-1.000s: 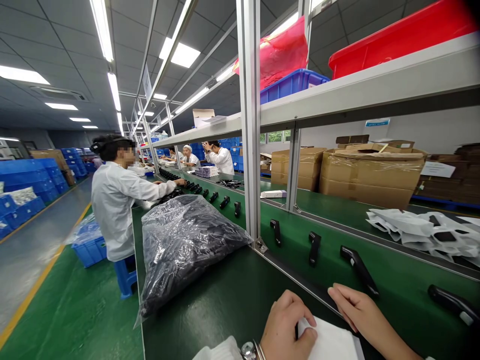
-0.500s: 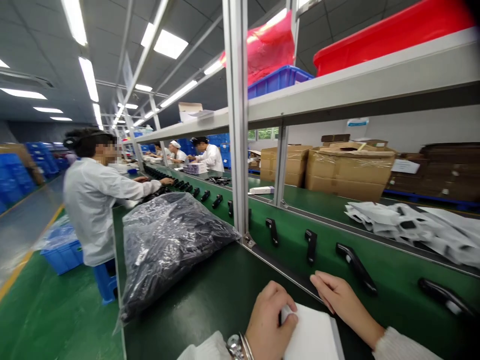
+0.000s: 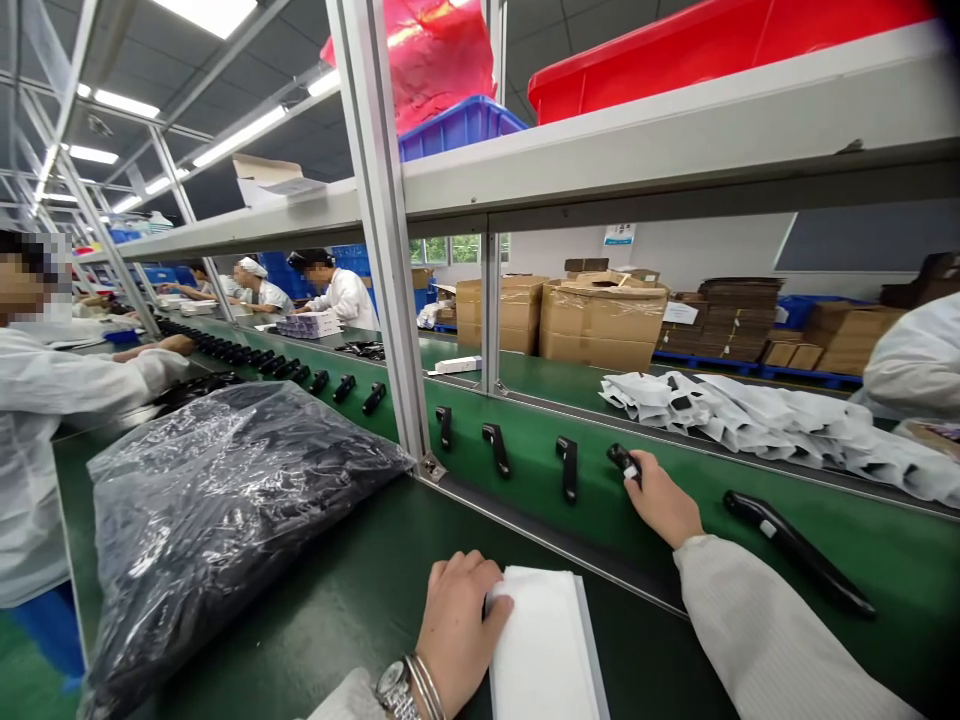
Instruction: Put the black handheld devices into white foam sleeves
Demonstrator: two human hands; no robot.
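Note:
My left hand (image 3: 463,632) is closed at the upper left corner of a flat white stack (image 3: 546,640), which looks like folded soft sheets or pouches. Its thumb lies over the stack's edge, and a small dark spot shows beneath. Out over the green belt (image 3: 525,515), my right hand (image 3: 666,500) grips a bent black handheld device (image 3: 621,460) with a small white label. Part of that device is hidden by the fingers. To the right lies a similar black device (image 3: 799,550), while another black device (image 3: 568,470) lies to the left.
A clear plastic bag (image 3: 240,510) full of dark items lies left on the table. A metal post (image 3: 382,240) rises beside the belt, under a long shelf (image 3: 637,160). White pouches (image 3: 772,425) are piled beyond the belt. A co-worker's sleeve (image 3: 90,375) reaches in from the left.
My right hand has moved from beside the white stack out to the belt and taken hold of a black device. The view has turned right; my left hand stays on the stack.

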